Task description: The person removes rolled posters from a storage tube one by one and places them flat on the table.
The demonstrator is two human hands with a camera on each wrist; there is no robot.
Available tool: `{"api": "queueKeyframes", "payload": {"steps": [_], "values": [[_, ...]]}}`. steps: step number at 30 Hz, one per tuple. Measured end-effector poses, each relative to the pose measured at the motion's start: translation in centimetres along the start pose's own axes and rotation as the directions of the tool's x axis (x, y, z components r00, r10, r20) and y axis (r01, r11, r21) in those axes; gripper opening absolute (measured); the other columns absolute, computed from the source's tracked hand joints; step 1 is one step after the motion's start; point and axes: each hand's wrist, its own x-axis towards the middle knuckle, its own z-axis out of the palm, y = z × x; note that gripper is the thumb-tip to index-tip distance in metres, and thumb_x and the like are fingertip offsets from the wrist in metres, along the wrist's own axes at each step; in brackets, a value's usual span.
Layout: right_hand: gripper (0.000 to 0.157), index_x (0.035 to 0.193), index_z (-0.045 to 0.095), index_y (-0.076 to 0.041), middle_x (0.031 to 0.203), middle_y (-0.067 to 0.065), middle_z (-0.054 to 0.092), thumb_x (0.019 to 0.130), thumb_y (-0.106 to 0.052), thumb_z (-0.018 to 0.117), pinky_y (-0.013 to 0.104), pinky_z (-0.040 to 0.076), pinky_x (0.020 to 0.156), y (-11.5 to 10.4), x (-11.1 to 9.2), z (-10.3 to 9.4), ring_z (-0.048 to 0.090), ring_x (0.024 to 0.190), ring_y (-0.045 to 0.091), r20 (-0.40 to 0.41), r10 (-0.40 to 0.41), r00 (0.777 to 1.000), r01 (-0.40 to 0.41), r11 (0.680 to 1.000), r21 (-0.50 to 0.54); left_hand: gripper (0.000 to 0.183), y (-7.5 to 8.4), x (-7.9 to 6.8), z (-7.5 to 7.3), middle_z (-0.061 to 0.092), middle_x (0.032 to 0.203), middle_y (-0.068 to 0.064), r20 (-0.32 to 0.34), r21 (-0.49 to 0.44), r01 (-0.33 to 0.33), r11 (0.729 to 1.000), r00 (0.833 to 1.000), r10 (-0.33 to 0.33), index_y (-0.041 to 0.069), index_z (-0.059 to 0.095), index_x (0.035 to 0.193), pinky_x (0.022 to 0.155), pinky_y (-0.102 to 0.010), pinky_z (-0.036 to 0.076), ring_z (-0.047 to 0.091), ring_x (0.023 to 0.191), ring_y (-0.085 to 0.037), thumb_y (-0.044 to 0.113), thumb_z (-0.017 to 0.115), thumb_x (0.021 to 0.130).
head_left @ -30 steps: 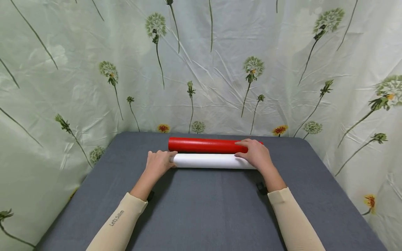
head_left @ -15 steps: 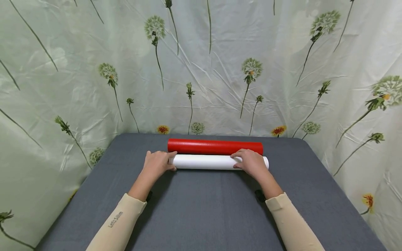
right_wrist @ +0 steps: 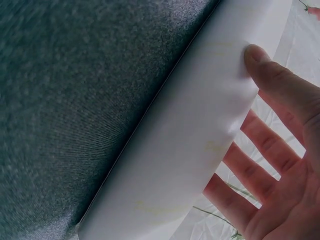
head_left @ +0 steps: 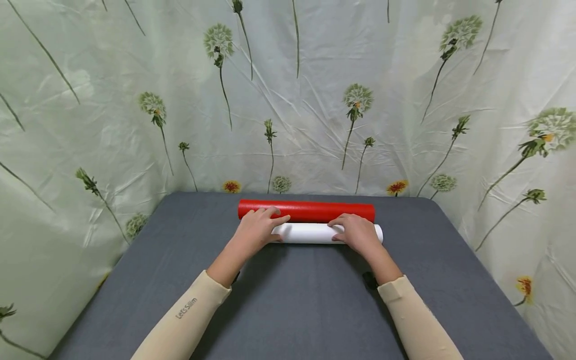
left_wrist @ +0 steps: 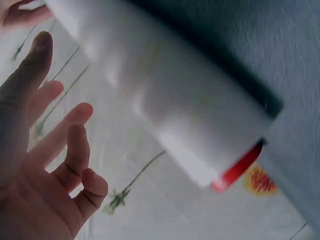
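A white roll (head_left: pixel 308 233) of sheet material lies crosswise on the table, faint yellow print showing on it in the right wrist view. Directly behind it lies a red roll (head_left: pixel 310 210), parallel to it. My right hand (head_left: pixel 357 232) grips the white roll near its right end, thumb on the near side and fingers behind. Over the left part of both rolls, my left hand (head_left: pixel 256 229) hovers with fingers loosely bent; the left wrist view shows this hand (left_wrist: pixel 50 160) apart from the white roll (left_wrist: pixel 150 85). In the head view it hides the white roll's left end.
The rolls lie near the back of a grey cloth-covered table (head_left: pixel 306 305). A pale curtain (head_left: pixel 306 100) printed with dandelions hangs behind and at both sides of it.
My left hand has left the white roll's left end and moved right, towards the middle. My right hand came down from above the red roll onto the white one, then stayed there.
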Motion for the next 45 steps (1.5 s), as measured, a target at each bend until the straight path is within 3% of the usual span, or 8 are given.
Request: {"api": "queueKeyframes", "payload": {"steps": [9,15,21,29,34,37,40,45], "values": [[0.036,0.121,0.081,-0.026,0.127,0.001,0.077,0.087,-0.029,0.088,0.04,0.058,0.079,-0.2,0.0,0.1,0.071,0.111,0.022,0.001,0.007,1.0,-0.007,1.0,-0.005,0.061,0.2,0.8,2.9,0.077,0.115,-0.003,0.051,-0.063,0.008,0.998,0.999,-0.005,0.031,0.072,0.14,0.064,-0.031,0.048,0.07,0.089,-0.022,0.035,0.092,0.082],[0.035,0.121,0.082,-0.026,0.126,0.002,0.076,0.087,-0.028,0.088,0.043,0.059,0.085,0.0,0.0,0.1,0.07,0.113,0.024,-0.016,0.001,1.0,-0.001,1.0,0.018,0.054,0.4,1.0,3.0,0.073,0.094,-0.003,0.016,-0.046,-0.013,0.999,1.0,0.014,0.033,0.076,0.133,0.058,-0.029,0.042,0.064,0.076,-0.021,0.027,0.093,0.082],[0.035,0.121,0.082,-0.025,0.118,0.003,0.071,0.087,-0.026,0.088,0.043,0.058,0.085,0.2,-0.1,0.3,0.066,0.111,0.025,-0.042,-0.038,0.998,0.04,0.998,0.046,0.054,0.7,1.2,2.3,0.064,0.078,-0.003,0.103,-0.037,-0.02,0.999,0.994,0.023,0.036,0.075,0.134,0.053,-0.029,0.035,0.052,0.063,-0.018,0.028,0.092,0.083],[0.031,0.113,0.082,-0.022,0.109,0.004,0.071,0.085,-0.029,0.091,0.042,0.057,0.079,0.5,0.2,0.6,0.062,0.104,0.025,-0.131,-0.029,0.991,0.035,0.999,0.04,0.065,0.9,1.1,1.0,0.063,0.072,0.002,0.267,-0.054,-0.017,0.998,0.963,0.031,0.04,0.066,0.145,0.055,-0.028,0.041,0.052,0.065,-0.011,0.037,0.09,0.085],[0.028,0.098,0.074,-0.017,0.09,0.002,0.067,0.084,-0.035,0.09,0.039,0.052,0.068,0.6,0.4,1.1,0.06,0.084,0.021,-0.162,0.073,0.984,-0.062,0.995,0.074,0.07,1.2,1.0,-0.2,0.058,0.064,0.001,0.364,-0.143,-0.006,0.99,0.93,0.058,0.043,0.058,0.151,0.057,-0.031,0.04,0.05,0.062,-0.012,0.04,0.087,0.088],[0.033,0.082,0.063,-0.016,0.072,-0.001,0.059,0.088,-0.04,0.086,0.034,0.042,0.058,0.7,0.4,1.4,0.054,0.067,0.018,-0.129,0.131,0.983,-0.118,0.988,0.102,0.069,1.4,0.8,-0.6,0.06,0.067,-0.001,0.411,-0.189,-0.002,0.982,0.908,0.081,0.043,0.055,0.154,0.063,-0.033,0.045,0.052,0.066,-0.015,0.043,0.084,0.091],[0.038,0.073,0.059,-0.017,0.063,-0.004,0.053,0.093,-0.041,0.081,0.032,0.036,0.056,0.5,0.4,1.8,0.048,0.059,0.016,-0.077,0.121,0.99,-0.113,0.988,0.108,0.067,1.6,0.5,-0.6,0.062,0.07,-0.001,0.442,-0.233,0.002,0.972,0.891,0.105,0.044,0.053,0.156,0.068,-0.033,0.048,0.055,0.07,-0.015,0.045,0.079,0.094],[0.021,0.086,0.074,-0.022,0.074,-0.006,0.069,0.095,-0.04,0.079,0.037,0.048,0.064,0.0,0.4,2.4,0.06,0.067,0.017,-0.022,0.056,0.998,-0.053,0.992,0.112,0.063,2.0,-0.1,-0.1,0.06,0.067,0.001,0.448,-0.364,0.028,0.931,0.882,0.148,0.042,0.051,0.157,0.07,-0.03,0.049,0.058,0.068,-0.012,0.047,0.073,0.099]]}}
